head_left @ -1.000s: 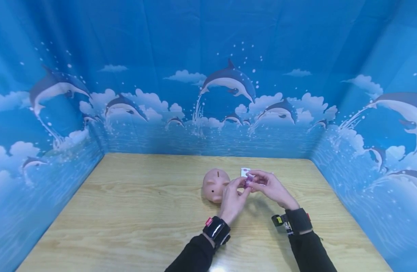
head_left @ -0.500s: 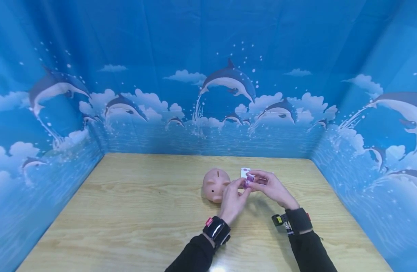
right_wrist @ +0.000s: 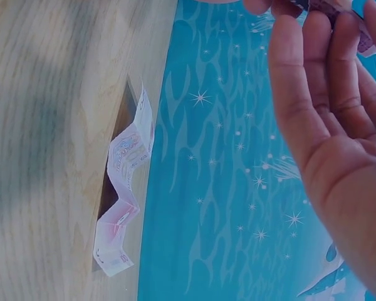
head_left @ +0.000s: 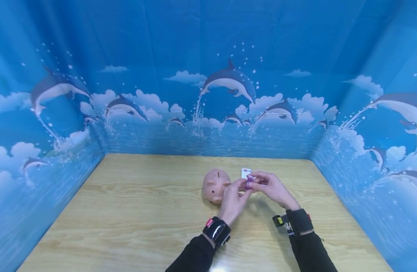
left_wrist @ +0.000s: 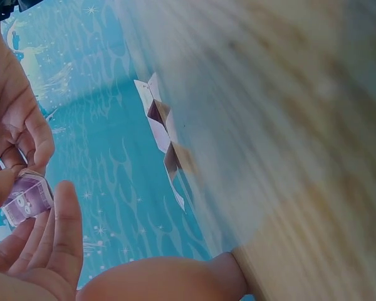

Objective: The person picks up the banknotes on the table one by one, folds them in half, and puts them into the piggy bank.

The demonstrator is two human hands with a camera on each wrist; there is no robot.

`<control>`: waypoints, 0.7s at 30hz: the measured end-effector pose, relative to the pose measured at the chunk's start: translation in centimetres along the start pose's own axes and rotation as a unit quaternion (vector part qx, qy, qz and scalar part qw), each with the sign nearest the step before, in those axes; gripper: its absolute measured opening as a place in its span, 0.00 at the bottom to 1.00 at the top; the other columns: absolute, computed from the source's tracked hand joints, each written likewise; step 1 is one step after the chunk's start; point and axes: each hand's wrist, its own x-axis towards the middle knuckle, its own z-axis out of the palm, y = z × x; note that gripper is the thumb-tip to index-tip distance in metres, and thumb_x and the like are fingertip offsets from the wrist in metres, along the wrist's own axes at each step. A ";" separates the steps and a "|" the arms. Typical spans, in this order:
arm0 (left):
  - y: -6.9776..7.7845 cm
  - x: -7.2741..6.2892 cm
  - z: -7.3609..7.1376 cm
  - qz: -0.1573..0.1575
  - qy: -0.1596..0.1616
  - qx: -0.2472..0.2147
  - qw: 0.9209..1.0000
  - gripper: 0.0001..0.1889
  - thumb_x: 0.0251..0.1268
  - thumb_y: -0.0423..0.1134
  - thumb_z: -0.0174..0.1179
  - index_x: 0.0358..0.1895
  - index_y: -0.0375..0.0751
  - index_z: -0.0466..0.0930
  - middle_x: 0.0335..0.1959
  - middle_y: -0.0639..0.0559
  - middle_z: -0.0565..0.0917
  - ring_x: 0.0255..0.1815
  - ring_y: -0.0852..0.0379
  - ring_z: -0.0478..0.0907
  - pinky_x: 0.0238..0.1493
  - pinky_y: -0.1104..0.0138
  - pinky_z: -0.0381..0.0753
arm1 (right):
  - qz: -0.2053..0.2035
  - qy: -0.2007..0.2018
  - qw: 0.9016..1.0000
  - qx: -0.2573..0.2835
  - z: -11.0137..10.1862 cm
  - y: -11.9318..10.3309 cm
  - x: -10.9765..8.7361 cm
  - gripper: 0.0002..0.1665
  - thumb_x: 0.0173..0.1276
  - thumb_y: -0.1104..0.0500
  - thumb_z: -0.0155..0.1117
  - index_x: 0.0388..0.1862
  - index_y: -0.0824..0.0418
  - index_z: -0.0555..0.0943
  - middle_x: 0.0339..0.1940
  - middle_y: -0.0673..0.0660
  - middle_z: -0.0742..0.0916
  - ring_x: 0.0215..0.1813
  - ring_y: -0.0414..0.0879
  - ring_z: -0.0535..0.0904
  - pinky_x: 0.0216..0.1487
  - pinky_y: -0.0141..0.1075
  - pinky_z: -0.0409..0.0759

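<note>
A small folded purple banknote (head_left: 250,182) is held between both hands above the table. My left hand (head_left: 233,201) pinches its near side between thumb and fingers. From the right, my right hand (head_left: 274,189) grips it at the fingertips. In the left wrist view the folded note (left_wrist: 29,199) shows its printed face, partly covered by fingers. Just left of my left hand lies a pink piggy bank (head_left: 213,184), its slot facing up. Behind the hands, a second banknote (right_wrist: 128,153) rests on the table, creased in zigzag folds.
The light wooden table (head_left: 144,204) reaches back to a blue dolphin-print curtain (head_left: 150,75), which also encloses both sides. In the left wrist view the piggy bank (left_wrist: 156,280) bulges along the bottom edge, close to the left hand.
The folded banknote has turned slightly between the fingertips. Both hands stay at almost the same place, and the piggy bank and zigzag note have not moved.
</note>
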 end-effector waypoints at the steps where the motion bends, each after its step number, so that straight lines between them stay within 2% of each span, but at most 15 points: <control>1: 0.0 0.0 0.0 -0.002 -0.001 -0.002 1.000 0.18 0.63 0.42 0.66 0.56 0.46 0.80 0.47 0.53 0.87 0.45 0.61 0.84 0.38 0.79 0.80 | 0.000 0.000 1.000 0.002 0.0 0.0 0.0 0.28 0.66 0.59 0.67 0.62 0.70 0.75 0.48 0.70 0.85 0.43 0.42 0.84 0.46 0.34 0.85; 4: 0.1 0.0 0.0 -0.007 -0.003 -0.007 1.000 0.18 0.63 0.42 0.66 0.56 0.46 0.80 0.47 0.53 0.87 0.45 0.61 0.84 0.37 0.79 0.80 | -0.002 -0.003 1.000 0.013 -0.1 0.0 0.0 0.27 0.67 0.60 0.66 0.61 0.72 0.75 0.53 0.72 0.83 0.43 0.40 0.85 0.46 0.34 0.86; 13: 0.2 -0.1 -0.1 -0.016 -0.008 -0.010 1.000 0.19 0.64 0.40 0.65 0.58 0.46 0.79 0.48 0.53 0.87 0.45 0.62 0.84 0.41 0.78 0.82 | -0.014 0.000 0.999 0.044 0.1 0.1 0.0 0.24 0.67 0.63 0.65 0.59 0.73 0.76 0.55 0.74 0.82 0.45 0.41 0.86 0.48 0.35 0.86; 21: 0.1 -0.2 -0.1 0.004 0.000 0.000 1.000 0.19 0.64 0.38 0.65 0.58 0.42 0.78 0.47 0.50 0.87 0.44 0.60 0.85 0.39 0.78 0.82 | -0.021 0.001 0.999 0.050 0.2 0.1 0.1 0.24 0.67 0.63 0.65 0.58 0.74 0.76 0.54 0.75 0.82 0.44 0.41 0.87 0.48 0.36 0.86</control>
